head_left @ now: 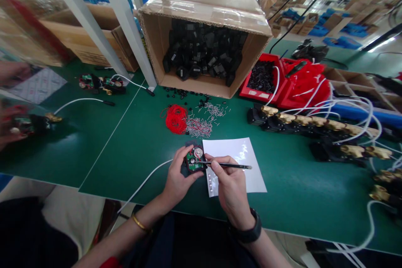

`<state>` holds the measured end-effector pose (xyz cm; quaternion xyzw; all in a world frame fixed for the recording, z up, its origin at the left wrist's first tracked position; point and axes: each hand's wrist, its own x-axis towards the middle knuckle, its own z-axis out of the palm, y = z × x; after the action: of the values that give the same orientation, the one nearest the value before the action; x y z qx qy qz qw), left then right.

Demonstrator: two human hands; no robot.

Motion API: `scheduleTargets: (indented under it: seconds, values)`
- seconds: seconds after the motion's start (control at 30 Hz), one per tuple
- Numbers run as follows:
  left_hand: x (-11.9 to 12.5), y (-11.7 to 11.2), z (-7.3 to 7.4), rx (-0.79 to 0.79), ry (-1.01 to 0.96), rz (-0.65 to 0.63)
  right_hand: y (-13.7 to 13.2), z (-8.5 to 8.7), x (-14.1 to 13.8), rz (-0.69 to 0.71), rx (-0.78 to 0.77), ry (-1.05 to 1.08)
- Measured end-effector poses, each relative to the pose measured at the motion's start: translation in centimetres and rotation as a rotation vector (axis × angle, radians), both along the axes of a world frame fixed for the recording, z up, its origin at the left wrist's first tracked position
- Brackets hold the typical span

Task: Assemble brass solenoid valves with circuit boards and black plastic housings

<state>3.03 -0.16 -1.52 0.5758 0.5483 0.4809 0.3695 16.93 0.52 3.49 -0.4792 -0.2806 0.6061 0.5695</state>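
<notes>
My left hand (177, 180) grips a small black housing with a green circuit board (195, 159) inside it, held just above the green table. A white cable (143, 184) runs from it off the table's front edge. My right hand (230, 188) pinches black tweezers (226, 164), whose tip touches the board near a round metal part. Both hands are over the left edge of a white sheet (238, 163), which carries a short row of small silvery beads (210, 183).
A tipped cardboard box (204, 8) of black parts stands behind. Red wire coil (176, 118) and loose pins (201, 125) lie in front of it. Red bins (266, 77) and brass-fitted assemblies (314, 123) with white cables fill the right. Another person's hands (12, 125) work at far left.
</notes>
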Motion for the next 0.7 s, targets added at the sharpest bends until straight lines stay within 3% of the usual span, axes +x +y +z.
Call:
scheduleTargets:
  seconds: [0.33, 0.6, 0.7]
  values:
    - [0.0, -0.1, 0.4, -0.010, -0.030, -0.012, 0.0, -0.1, -0.1, 0.014, 0.015, -0.019]
    - [-0.8, -0.4, 1.1, -0.015, -0.131, -0.127, 0.0, -0.2, -0.2, 0.014, 0.021, -0.036]
    - [-0.9, -0.3, 1.5, -0.012, -0.124, -0.108, -0.1, -0.3, -0.1, 0.020, 0.024, -0.040]
